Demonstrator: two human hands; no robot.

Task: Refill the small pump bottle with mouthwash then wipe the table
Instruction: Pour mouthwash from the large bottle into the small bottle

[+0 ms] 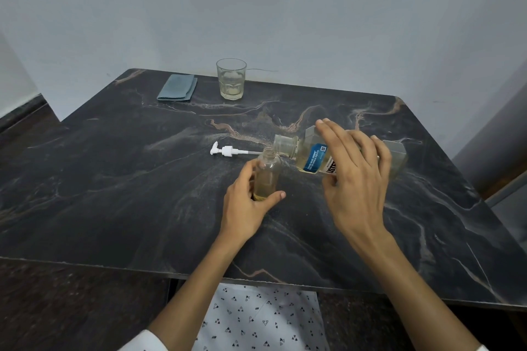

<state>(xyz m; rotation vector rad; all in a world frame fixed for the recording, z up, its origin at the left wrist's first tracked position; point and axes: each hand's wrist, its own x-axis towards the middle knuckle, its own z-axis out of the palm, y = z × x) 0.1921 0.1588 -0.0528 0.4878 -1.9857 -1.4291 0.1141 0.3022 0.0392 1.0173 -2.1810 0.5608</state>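
Note:
My left hand (247, 202) grips the small clear bottle (267, 173) upright on the table; its neck is uncapped and a little yellowish liquid lies at its bottom. My right hand (353, 177) holds the large mouthwash bottle (315, 155) tipped on its side, its clear cap end right beside and slightly above the small bottle's mouth. My fingers cover much of the large bottle's label. The white pump head (225, 150) lies on the table just left of the bottles, its tube pointing right.
A folded grey-blue cloth (177, 88) lies at the table's far left. A drinking glass (231, 78) with a little pale liquid stands at the far edge. The dark marble table (114, 179) ends close to the wall.

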